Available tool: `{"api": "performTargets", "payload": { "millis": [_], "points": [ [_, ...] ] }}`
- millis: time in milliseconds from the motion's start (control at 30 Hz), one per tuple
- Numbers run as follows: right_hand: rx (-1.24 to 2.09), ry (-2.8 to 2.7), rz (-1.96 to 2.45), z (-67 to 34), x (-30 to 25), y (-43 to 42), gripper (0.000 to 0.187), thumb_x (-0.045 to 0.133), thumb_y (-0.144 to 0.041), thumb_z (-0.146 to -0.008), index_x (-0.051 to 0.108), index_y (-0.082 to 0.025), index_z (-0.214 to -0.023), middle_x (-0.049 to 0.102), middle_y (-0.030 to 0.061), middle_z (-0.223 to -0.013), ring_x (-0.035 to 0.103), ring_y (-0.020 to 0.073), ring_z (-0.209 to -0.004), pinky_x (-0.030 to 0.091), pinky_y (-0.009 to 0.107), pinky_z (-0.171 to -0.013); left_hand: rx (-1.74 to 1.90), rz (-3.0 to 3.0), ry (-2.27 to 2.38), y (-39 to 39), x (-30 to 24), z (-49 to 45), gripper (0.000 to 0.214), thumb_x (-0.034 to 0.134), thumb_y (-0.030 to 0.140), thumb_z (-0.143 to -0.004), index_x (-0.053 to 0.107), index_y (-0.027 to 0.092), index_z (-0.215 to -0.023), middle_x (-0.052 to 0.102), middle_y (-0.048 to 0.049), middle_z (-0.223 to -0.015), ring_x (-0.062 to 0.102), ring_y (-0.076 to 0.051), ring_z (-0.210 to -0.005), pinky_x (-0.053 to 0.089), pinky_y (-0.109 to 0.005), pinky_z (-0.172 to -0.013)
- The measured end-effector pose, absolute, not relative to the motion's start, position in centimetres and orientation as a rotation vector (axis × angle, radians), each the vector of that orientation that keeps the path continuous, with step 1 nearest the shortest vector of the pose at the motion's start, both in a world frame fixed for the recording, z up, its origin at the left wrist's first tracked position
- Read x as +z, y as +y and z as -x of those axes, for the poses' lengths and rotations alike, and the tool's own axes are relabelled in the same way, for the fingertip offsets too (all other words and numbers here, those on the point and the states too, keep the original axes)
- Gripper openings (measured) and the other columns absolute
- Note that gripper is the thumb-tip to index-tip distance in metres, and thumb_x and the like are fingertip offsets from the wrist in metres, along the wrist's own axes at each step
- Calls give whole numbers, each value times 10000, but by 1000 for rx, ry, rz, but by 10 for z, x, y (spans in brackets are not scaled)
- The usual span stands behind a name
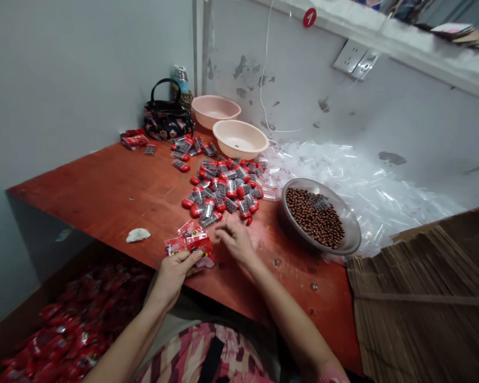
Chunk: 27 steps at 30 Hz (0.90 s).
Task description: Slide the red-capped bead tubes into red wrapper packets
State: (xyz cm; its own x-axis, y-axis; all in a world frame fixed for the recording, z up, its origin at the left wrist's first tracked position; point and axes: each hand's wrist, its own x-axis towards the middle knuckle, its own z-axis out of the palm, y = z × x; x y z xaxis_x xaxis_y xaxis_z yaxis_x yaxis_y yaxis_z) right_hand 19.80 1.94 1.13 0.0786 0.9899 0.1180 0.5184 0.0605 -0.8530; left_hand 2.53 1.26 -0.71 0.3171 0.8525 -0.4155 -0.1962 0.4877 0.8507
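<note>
My left hand (pixel 179 269) is closed on a red printed packet (pixel 199 246) at the table's front edge, thumb on top. Under and beside it lie more red printed packets (pixel 174 246). Just to the right, my right hand (pixel 235 240) hovers by the packet with its fingers curled in; what they hold, if anything, is hidden. Beyond both hands spreads a heap of small clear containers with red ends (pixel 219 186), filled with dark contents. A grey bowl (pixel 353 234) of shiny brown balls (pixel 313 221) stands to the right, a small clear container lying on the balls.
Clear plastic pieces (pixel 367 191) are heaped along the wall. Two basins, pink (pixel 215 109) and cream (pixel 241 139), stand behind the heap near a floral handbag (pixel 167 119). Stacked cardboard (pixel 423 298) is at right, a white lump (pixel 138 235) at left. Red packs (pixel 75 324) fill the space below.
</note>
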Motion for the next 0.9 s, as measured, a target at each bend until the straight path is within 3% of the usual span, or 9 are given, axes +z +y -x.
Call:
{"api": "performTargets", "payload": {
  "millis": [67,133,200,300,533,733,900],
  "points": [
    [292,-1820,1732,-228,21,33,255,436,-160,-804,557,-191,-1026,610,74,-1011,552,196,-921,437,316,-783,809,-765,1032,12,-6,-25,215,701,312,-587,638,106,-578,643,-46,-587,630,-182,-632,513,-278,-655],
    [-30,-2199,1746,-260,30,49,344,458,-129,-788,513,-192,-1122,472,106,-1247,419,251,-1131,363,383,-892,841,-725,1051,10,-5,-25,199,713,289,-572,636,106,-567,646,-40,-587,626,-168,-610,508,-254,-631],
    [-189,-2536,1651,-288,32,63,413,435,-92,-795,465,-228,-1184,342,74,-1361,291,261,-1235,284,435,-949,840,-657,1055,9,-4,-26,191,716,278,-570,637,104,-575,649,-39,-590,623,-159,-601,507,-248,-624],
    [-273,-2799,1535,-313,28,75,457,396,-93,-823,385,-250,-1252,307,48,-1384,231,243,-1272,226,448,-977,802,-581,1029,8,-2,-28,199,706,277,-586,636,91,-591,650,-51,-595,624,-163,-610,506,-261,-639],
    [-226,-2875,1438,-320,16,77,431,380,-142,-852,350,-195,-1279,358,98,-1351,318,239,-1232,216,416,-988,802,-522,1010,10,-4,-29,198,705,267,-594,595,103,-582,632,-38,-582,613,-151,-596,479,-227,-575],
    [55,-2486,1500,-309,3,67,335,341,-171,-879,430,-167,-1202,450,101,-1280,340,195,-1217,169,421,-1017,895,-570,936,10,-2,-42,177,682,266,-622,604,108,-633,624,-25,-600,589,-139,-583,476,-260,-610],
    [553,-1804,1495,-268,-2,34,300,341,-256,-879,489,-201,-1135,577,52,-1085,519,175,-1000,356,351,-908,912,-823,911,14,-9,-63,160,668,282,-629,614,132,-639,608,-15,-610,550,-131,-550,435,-241,-518]
  ]
}}
